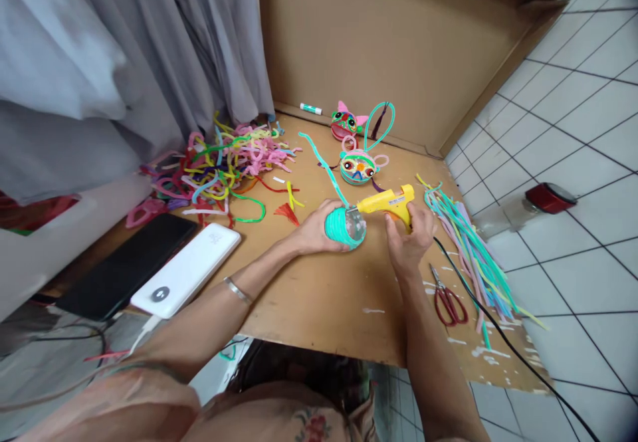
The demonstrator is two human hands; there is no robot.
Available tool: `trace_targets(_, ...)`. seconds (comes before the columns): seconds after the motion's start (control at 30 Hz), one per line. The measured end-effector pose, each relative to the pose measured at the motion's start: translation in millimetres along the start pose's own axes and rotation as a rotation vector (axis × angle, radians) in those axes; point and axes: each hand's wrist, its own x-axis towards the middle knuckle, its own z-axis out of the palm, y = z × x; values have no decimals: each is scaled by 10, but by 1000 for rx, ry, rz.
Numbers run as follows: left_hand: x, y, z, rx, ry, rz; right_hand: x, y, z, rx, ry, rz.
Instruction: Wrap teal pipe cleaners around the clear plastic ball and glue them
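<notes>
My left hand (pixel 318 230) is closed around a rounded, clear object (pixel 355 225) partly wrapped in turquoise pipe cleaner (pixel 337 226). A loose length of turquoise pipe cleaner (pixel 323 165) rises from it toward the back of the table. In my right hand (pixel 411 237) is a yellow hot glue gun (pixel 386 200), its nozzle touching or very close to the top of the wrapped object. Just behind stand two decorated animal-face crafts, one turquoise with pink ears (pixel 357 167) and one red and green (pixel 343 123).
A heap of coloured pipe cleaners (pixel 234 163) lies left, a straight bundle (pixel 466 249) right. Red-handled scissors (pixel 448 301), a black cord (pixel 491 319), a white power bank (pixel 187 270), a black phone (pixel 129 262), a glue stick (pixel 311 108) and a jar (pixel 523 208) are around. A cardboard wall (pixel 379 50) stands behind.
</notes>
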Motion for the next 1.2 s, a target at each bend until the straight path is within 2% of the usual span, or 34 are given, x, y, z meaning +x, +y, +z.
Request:
trace_targets(0.37,9,-18,-14,31,-15,22,15,22,3,-22,-21,26)
trace_targets(0.83,4,-22,-18,-23,-29,3,34,-27,-50,68,-77,50)
trace_targets(1.2,1,4,-38,-20,-51,20,19,9,4,50,-35,87)
